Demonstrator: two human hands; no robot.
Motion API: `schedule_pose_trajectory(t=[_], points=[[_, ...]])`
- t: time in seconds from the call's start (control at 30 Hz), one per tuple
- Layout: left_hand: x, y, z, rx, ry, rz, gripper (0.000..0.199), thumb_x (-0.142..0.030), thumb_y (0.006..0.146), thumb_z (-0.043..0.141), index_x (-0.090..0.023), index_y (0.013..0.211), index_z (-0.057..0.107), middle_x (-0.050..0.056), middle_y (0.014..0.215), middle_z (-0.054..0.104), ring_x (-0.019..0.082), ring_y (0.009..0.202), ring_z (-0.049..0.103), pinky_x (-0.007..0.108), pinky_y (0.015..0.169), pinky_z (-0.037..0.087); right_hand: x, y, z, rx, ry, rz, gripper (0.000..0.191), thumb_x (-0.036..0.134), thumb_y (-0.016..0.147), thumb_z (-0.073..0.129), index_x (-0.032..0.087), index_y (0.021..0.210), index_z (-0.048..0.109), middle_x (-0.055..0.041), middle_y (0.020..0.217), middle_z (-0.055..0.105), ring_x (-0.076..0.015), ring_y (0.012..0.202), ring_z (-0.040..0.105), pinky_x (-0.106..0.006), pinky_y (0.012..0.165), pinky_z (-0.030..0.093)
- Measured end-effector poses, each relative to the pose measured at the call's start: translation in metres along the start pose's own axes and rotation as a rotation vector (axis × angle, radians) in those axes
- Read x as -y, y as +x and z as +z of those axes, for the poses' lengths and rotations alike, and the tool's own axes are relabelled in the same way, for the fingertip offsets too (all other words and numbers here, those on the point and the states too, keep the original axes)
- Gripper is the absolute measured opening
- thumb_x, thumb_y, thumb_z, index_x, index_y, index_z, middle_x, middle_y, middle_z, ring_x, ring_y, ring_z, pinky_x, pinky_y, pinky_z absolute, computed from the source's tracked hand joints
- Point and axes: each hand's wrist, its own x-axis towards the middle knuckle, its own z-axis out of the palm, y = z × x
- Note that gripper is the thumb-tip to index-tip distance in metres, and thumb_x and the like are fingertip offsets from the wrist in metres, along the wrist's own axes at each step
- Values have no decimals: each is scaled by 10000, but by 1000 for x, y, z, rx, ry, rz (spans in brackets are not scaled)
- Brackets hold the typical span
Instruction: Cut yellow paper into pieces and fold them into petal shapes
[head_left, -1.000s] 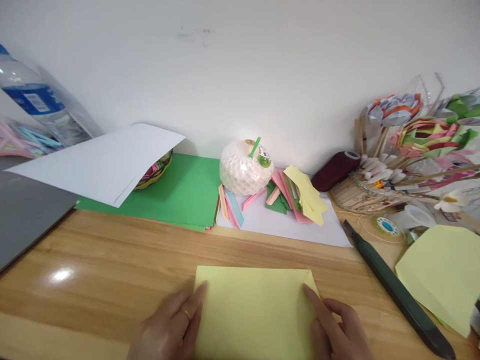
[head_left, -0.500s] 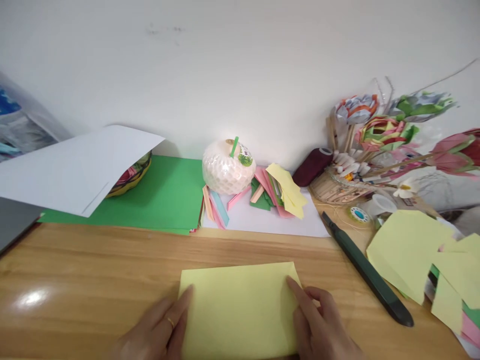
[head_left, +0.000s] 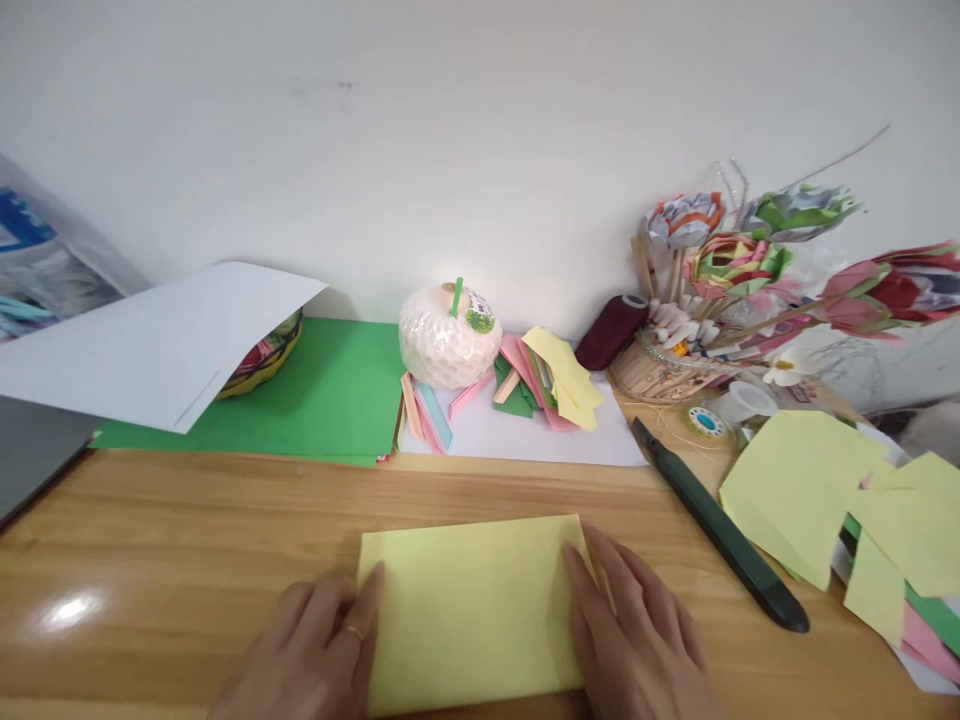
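Observation:
A rectangular sheet of yellow paper (head_left: 472,610) lies in front of me on the wooden table, its far edge running nearly straight across. My left hand (head_left: 311,645) grips the left edge, with the thumb on top and a ring on one finger; the other fingers curl at the side. At the right edge, my right hand (head_left: 637,625) presses its thumb on the top face near the far corner, while its fingers stretch along the outside of that edge. The near edge of the paper is partly cut off by the frame.
To the right lies a long dark green tool (head_left: 720,525) beside yellow paper offcuts (head_left: 795,490). Behind are green sheets (head_left: 337,390), a white net-wrapped ball-shaped thing (head_left: 450,340), paper strips (head_left: 431,410), a maroon thread spool (head_left: 611,330) and paper flowers (head_left: 739,265) in a basket.
My right hand has shifted its grip: the fingers, bent before, now reach along the paper's right edge with the thumb on top. My left hand stays at the left edge. The view has shifted slightly.

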Motion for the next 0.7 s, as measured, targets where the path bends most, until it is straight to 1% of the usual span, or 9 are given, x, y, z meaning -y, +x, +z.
schedule_pose_trajectory(t=[0.07, 0.17, 0.3, 0.37, 0.43, 0.5, 0.53, 0.6, 0.7], points=[[1, 4, -5, -12, 59, 40, 412, -112, 781, 406, -191, 1137, 599, 64, 959, 665, 219, 881, 622, 277, 707, 538, -4, 0, 1, -20, -28, -91, 423, 83, 831, 352, 146, 1199, 550, -83, 1317, 508, -249, 1175, 469, -384, 883, 423], [0, 11, -14, -73, 143, 96, 382, -93, 770, 393, -143, 1067, 628, 99, 1123, 619, 279, 1021, 570, 371, 798, 500, -5, 2, 0, 2, -53, -110, 479, 45, 797, 348, 128, 1242, 506, -98, 1316, 509, -236, 1169, 481, -382, 890, 411], [-13, 25, -24, -126, 186, 66, 385, -49, 775, 350, -112, 1009, 649, 119, 1101, 633, 297, 1071, 549, 434, 851, 440, -2, 7, -3, 9, -57, -92, 514, 19, 780, 345, 143, 1258, 488, -111, 1307, 516, -237, 1157, 492, -407, 907, 392], [-33, 37, -25, -153, 148, 49, 362, -66, 810, 354, -110, 1019, 646, 108, 1125, 632, 291, 1106, 532, 410, 874, 422, -1, 8, -4, -7, -38, -83, 500, 25, 782, 341, 140, 1240, 504, -113, 1288, 532, -242, 1143, 500, -426, 922, 376], [-62, 52, -22, -209, 41, 1, 321, -124, 852, 386, -95, 1065, 626, 99, 1172, 616, 285, 1157, 498, 375, 923, 390, -1, 8, -3, -26, -13, -76, 495, 34, 780, 336, 140, 1229, 515, -113, 1269, 548, -246, 1122, 511, -446, 932, 361], [-95, 69, -18, -306, -104, 51, 346, -250, 906, 388, -86, 1144, 580, 102, 1206, 598, 273, 1181, 481, 370, 953, 369, -1, 7, 0, -64, 11, -92, 470, 73, 780, 345, 141, 1204, 536, -121, 1244, 566, -264, 1091, 525, -476, 921, 356], [-110, 76, -16, -270, -163, 82, 440, -371, 931, 351, -78, 1203, 535, 109, 1266, 551, 260, 1208, 458, 356, 956, 370, -2, 6, 2, -97, 21, -107, 453, 100, 778, 353, 138, 1184, 550, -131, 1222, 579, -279, 1070, 532, -496, 907, 356], [-131, 88, -14, -173, -240, 55, 648, -543, 921, 274, -33, 1274, 458, 157, 1342, 458, 270, 1243, 420, 354, 959, 377, -3, 6, 5, -155, 37, -131, 428, 154, 774, 367, 129, 1149, 570, -146, 1181, 601, -307, 1039, 539, -531, 883, 351], [-134, 92, -15, 18, -346, 41, 809, -649, 878, 215, -7, 1354, 341, 187, 1406, 333, 300, 1298, 336, 399, 999, 356, -3, 7, 6, -181, 44, -137, 436, 154, 764, 362, 129, 1145, 571, -147, 1173, 606, -319, 1038, 534, -555, 893, 329]])
